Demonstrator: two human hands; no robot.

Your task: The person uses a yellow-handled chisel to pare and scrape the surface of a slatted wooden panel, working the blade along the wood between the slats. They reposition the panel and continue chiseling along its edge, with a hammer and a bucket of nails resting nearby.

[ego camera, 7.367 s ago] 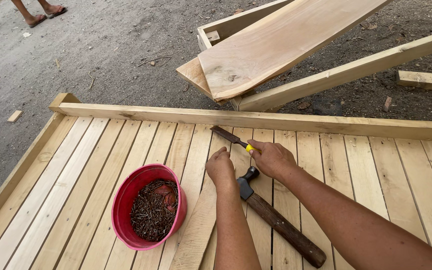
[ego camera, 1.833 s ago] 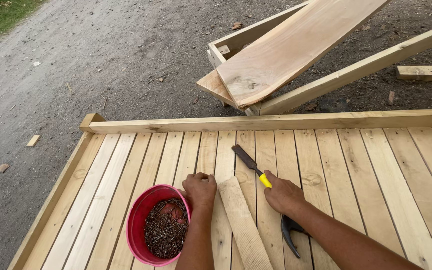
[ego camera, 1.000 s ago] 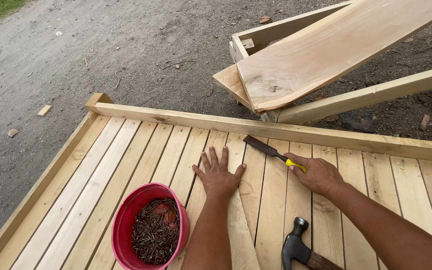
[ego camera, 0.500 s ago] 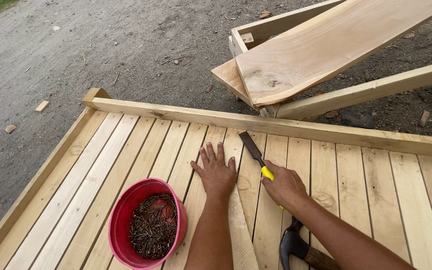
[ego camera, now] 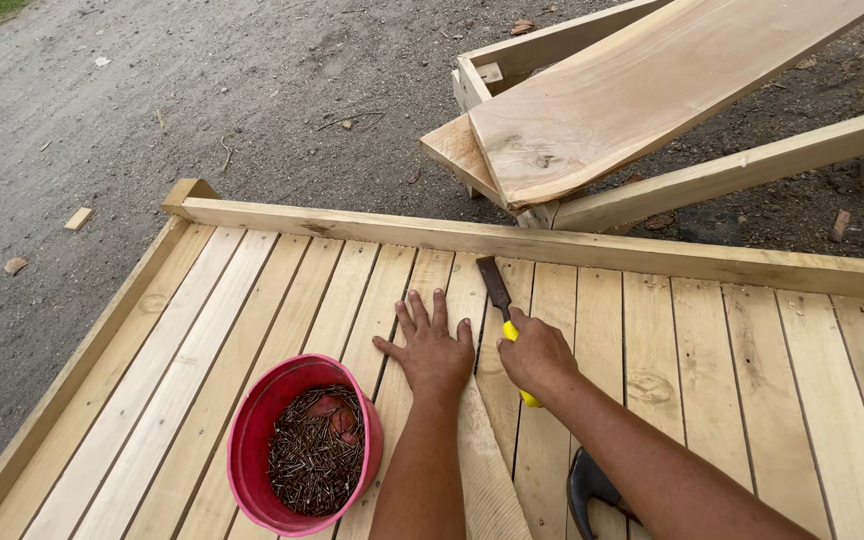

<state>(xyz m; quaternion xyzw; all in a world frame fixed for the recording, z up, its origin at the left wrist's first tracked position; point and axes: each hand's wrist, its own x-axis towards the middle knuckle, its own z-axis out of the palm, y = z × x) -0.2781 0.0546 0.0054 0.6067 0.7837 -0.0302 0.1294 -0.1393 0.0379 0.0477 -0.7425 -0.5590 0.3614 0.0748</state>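
Observation:
My left hand [ego camera: 430, 347] lies flat, fingers spread, on a loose wooden strip [ego camera: 482, 450] that rests on the slatted wooden deck [ego camera: 252, 300]. My right hand [ego camera: 537, 356] grips the yellow handle of a chisel [ego camera: 498, 287]; its dark blade points away from me and lies along a gap between two slats, just right of my left hand. A hammer [ego camera: 592, 490] lies on the deck under my right forearm, only its dark head showing.
A red bowl [ego camera: 252, 450] of nails stands on the deck left of my left arm. A raised wooden rail [ego camera: 652, 250] borders the deck's far edge. Beyond it, planks [ego camera: 642, 90] are stacked on dirt. Gravel ground lies to the left.
My right hand with the chisel has shifted left and towards me, bringing the blade close beside my left hand. My left hand stays flat on the strip.

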